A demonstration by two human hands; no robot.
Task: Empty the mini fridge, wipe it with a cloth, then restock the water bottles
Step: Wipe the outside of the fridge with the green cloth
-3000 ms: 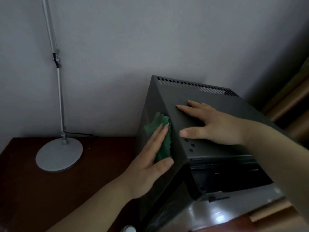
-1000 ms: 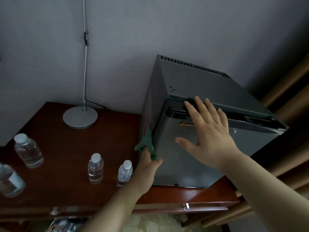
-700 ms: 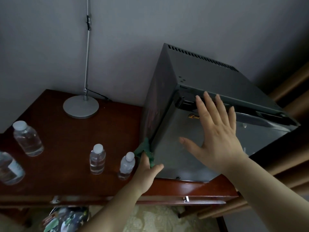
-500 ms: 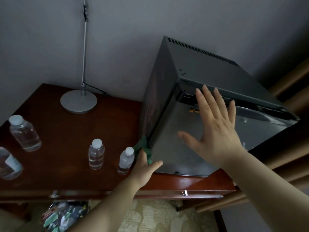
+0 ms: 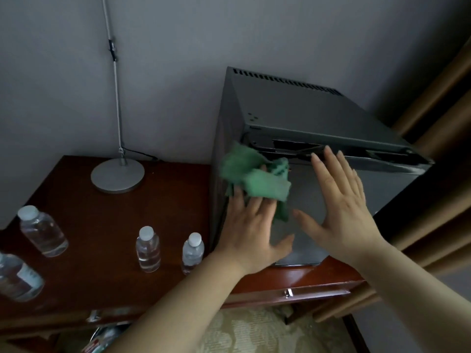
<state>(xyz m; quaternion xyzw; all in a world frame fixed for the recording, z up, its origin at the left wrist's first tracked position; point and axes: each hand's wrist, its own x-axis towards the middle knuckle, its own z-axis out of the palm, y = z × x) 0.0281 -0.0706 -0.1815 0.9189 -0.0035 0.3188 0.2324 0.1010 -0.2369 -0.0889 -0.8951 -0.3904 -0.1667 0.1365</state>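
Observation:
The dark grey mini fridge (image 5: 305,108) stands on a red-brown wooden desk (image 5: 102,217) with its silver door (image 5: 302,189) closed. My left hand (image 5: 251,233) presses a crumpled green cloth (image 5: 257,179) against the door's upper left, fingers stretched out under the cloth. Just right of it, my right hand (image 5: 341,207) lies flat on the door with fingers spread. Left of the fridge, two small water bottles (image 5: 147,249) (image 5: 192,253) stand upright. Two larger bottles (image 5: 42,230) (image 5: 16,278) stand near the desk's left edge.
A lamp with a round grey base (image 5: 117,175) and thin pole stands at the desk's back, against the wall. A drawer pull (image 5: 288,292) shows on the desk front. Brown curtains (image 5: 446,85) hang to the right. Patterned carpet and a bag of rubbish (image 5: 102,340) lie below.
My left hand has carried the cloth from the fridge's left side, down past the lower corner, up onto the door front. My right hand stays flat on the door.

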